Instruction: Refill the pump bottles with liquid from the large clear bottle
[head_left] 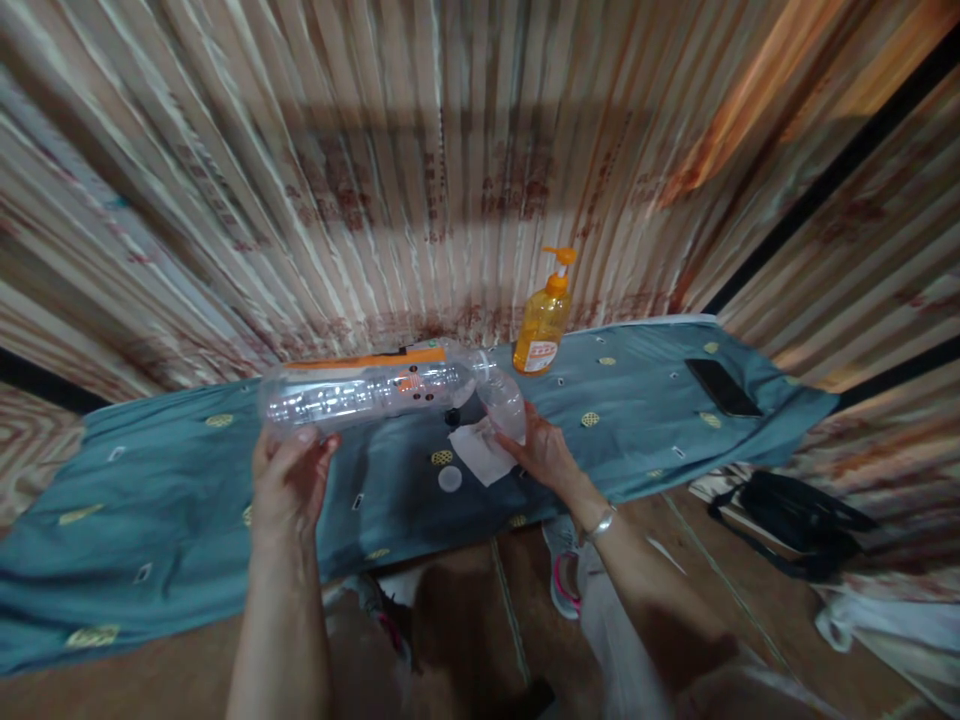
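Observation:
A large clear plastic bottle (360, 395) with an orange-striped label lies nearly level above the cloth, its neck toward the right. My left hand (292, 475) is closed round the lower side of its base end. In my right hand (546, 450) is a clear rounded plastic piece (504, 398), held against the bottle's mouth; its full shape is hard to make out. Below it, a white sheet (484, 452), like paper or tissue, lies near my right fingers. Beside the sheet rests a pale round cap (450, 479).
An orange pump bottle (544, 325) of yellow liquid stands at the cloth's back edge. A dark phone (722, 388) lies on the teal patterned cloth (630, 440) to the right. Curtains hang behind; a black bag (795, 520) sits at lower right.

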